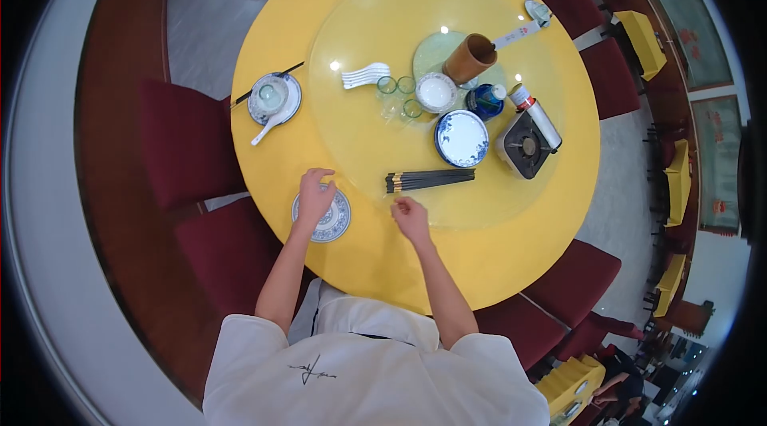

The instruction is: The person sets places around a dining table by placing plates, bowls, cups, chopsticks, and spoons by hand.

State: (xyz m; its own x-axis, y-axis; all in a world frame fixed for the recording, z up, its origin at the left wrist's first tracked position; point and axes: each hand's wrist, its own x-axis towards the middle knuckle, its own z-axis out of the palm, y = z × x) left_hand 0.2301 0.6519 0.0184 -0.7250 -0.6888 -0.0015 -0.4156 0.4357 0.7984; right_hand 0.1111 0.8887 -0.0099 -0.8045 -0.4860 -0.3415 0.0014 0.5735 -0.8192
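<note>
My left hand is over a blue-and-white patterned plate at the near left of the table; its fingers are bent and slightly apart, and I see nothing in them. My right hand has its fingers curled together by the near rim of the glass turntable. Whether anything small is in those fingers I cannot make out. Just beyond it lies a bundle of black chopsticks with gold bands. Behind the chopsticks is a stack of blue-rimmed plates.
The turntable also carries white spoons, glasses, white bowls, a blue bottle, a brown cylindrical container and a portable stove. A place setting is at left. Dark red chairs surround the yellow table.
</note>
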